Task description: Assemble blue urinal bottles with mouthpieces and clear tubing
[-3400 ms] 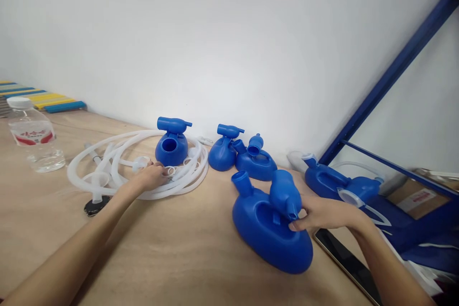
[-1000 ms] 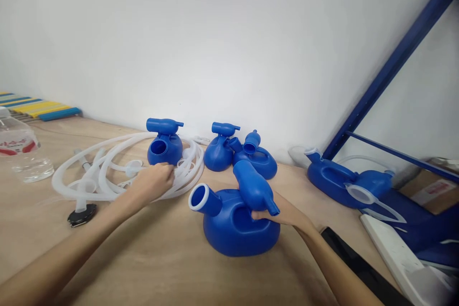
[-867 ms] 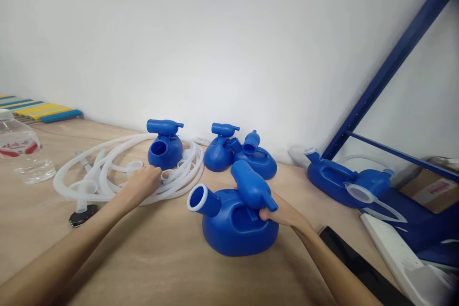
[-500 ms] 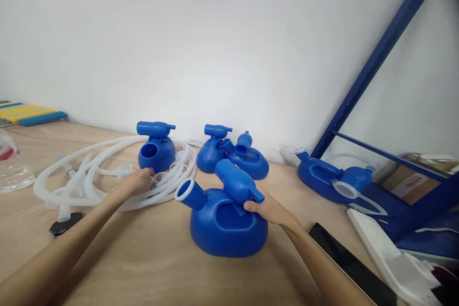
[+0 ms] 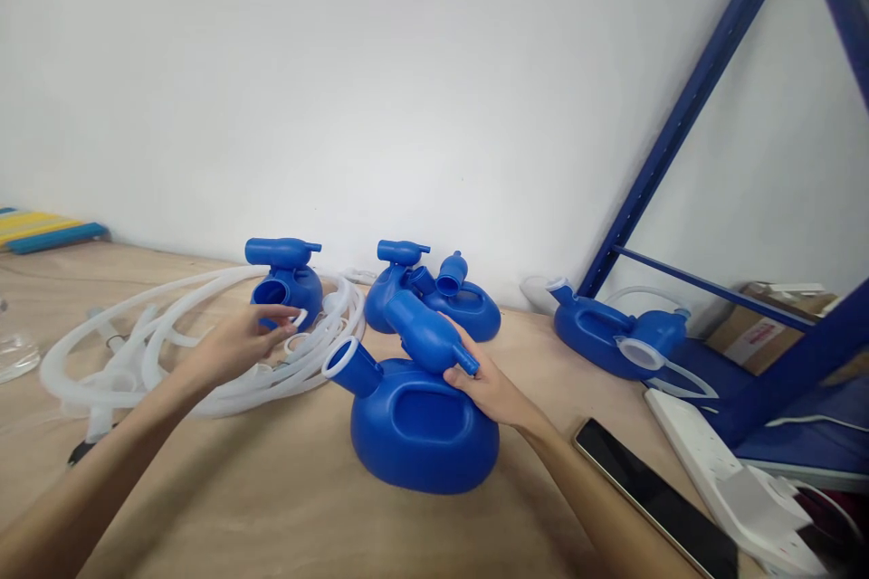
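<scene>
My right hand is wrapped round a small blue bottle-shaped piece, held at the top of a large blue container that stands on the table. The container's spout points up to the left and has a white rim. Between the fingertips of my left hand is a small white ring, in front of another blue container. Coiled clear tubing lies beside and beneath that hand.
Further blue containers stand by the wall, and one with a tube is at the right. A phone, a white power strip and a blue shelf frame are on the right side.
My left hand has risen from the coiled tubing with a white ring in its fingers. My right hand still grips the blue piece. The view has shifted slightly to the right.
</scene>
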